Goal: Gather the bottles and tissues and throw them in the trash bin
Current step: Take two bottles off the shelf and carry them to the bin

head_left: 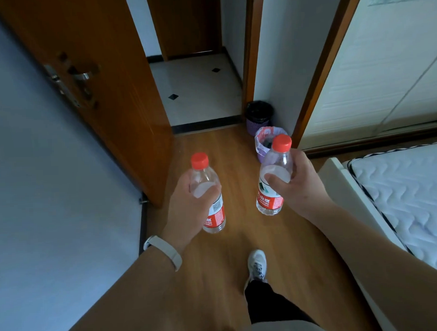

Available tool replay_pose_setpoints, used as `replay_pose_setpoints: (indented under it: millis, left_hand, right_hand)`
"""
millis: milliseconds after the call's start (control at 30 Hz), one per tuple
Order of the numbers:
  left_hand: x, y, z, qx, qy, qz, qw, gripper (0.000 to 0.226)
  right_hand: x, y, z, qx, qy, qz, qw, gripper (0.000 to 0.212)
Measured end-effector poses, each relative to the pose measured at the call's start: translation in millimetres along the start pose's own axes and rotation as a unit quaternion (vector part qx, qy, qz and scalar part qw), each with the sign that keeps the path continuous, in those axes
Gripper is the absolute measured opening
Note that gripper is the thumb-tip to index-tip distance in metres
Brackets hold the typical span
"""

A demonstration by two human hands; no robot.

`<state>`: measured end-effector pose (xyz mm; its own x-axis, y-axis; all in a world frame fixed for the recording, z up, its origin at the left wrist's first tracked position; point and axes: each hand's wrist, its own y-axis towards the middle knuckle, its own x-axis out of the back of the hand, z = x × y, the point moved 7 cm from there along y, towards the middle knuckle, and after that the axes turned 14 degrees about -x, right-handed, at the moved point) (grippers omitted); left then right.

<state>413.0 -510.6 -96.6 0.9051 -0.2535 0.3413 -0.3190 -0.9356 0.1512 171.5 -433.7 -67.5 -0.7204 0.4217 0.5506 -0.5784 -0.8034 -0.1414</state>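
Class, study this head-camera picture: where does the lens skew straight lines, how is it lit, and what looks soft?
Head view: the wide lens tilts the door and wardrobe outward; the tiled floor is bright, the left wall dim; the left bottle and right bottle look sharp, the black-lined bin softer.
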Motion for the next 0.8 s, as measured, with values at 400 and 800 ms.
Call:
replay_pose_setpoints:
  millis: [400, 800]
  left_hand:
    - [-36, 189, 7, 0.010, 0.052, -0.011, 0.999, 0.041]
    - [-112, 332, -16, -0.038, 0.073, 0.026, 0.996, 0.054]
  right_hand:
    - [-29, 213, 13, -0.007, 0.036, 0.048, 0.998, 0.050]
    - [26, 349, 15, -0.030, 0.023, -0.003, 0.999, 0.059]
